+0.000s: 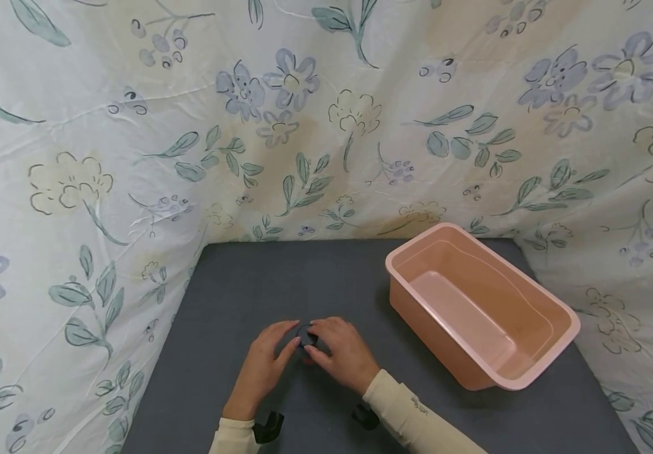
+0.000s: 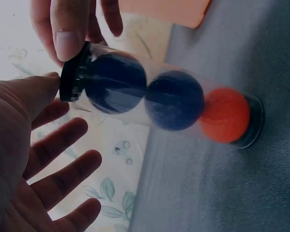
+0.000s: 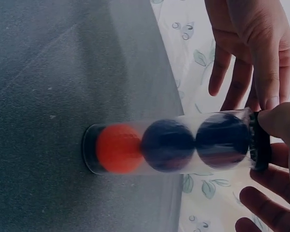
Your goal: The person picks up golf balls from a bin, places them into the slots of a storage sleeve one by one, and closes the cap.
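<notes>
A clear tube (image 2: 149,72) stands upright on the dark table, holding two dark blue balls (image 2: 175,100) above one orange ball (image 2: 225,115). Its lower end has a dark base (image 2: 255,123), and a black ridged cap (image 3: 261,142) tops it. My left hand (image 1: 264,362) pinches the cap between thumb and index finger, its other fingers spread apart. From the other side, my right hand (image 1: 346,353) grips the same cap with its thumb and fingertips. Seen from the head, the tube shows nearly end-on between both hands.
A pink rectangular plastic bin (image 1: 482,378) sits on the right side of the dark grey table (image 1: 281,277), angled. Floral cloth (image 1: 326,126) hangs behind the table and along both sides. Black wrist mounts (image 1: 268,427) are on both forearms.
</notes>
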Available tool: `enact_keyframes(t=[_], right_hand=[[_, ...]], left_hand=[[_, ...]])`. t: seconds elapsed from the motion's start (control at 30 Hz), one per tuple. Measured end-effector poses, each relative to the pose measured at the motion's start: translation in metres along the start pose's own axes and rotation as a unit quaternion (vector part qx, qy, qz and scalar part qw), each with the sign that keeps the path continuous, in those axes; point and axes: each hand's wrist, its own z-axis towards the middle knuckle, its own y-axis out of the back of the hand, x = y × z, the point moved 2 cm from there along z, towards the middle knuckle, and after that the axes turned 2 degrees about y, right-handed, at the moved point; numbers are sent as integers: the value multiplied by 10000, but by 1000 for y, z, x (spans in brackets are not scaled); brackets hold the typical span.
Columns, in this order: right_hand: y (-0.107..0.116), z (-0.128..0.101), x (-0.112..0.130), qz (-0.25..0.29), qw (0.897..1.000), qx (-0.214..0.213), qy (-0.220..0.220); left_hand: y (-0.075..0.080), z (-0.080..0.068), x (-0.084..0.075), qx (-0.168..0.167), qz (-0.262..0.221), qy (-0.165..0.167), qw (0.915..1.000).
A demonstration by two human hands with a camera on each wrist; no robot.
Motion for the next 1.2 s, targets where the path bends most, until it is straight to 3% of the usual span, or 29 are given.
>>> enact_keyframes(t=[0.33,0.7,0.97,1.2], right_hand=[[-5,-5,0,231,9997,26,-52],[-8,-11,-3,460,9989,2,-30],[-13,-13,-3,417,9990,-150,108],[-16,-16,-3,384,9990,-49,211]], left_hand=[[-5,-4,1,224,-305,498,9980],[-9,-4,4,247,-463,439,9977],[-5,-1,4,259,-101,144,9995],[-3,-1,4,388,645,325,9966]])
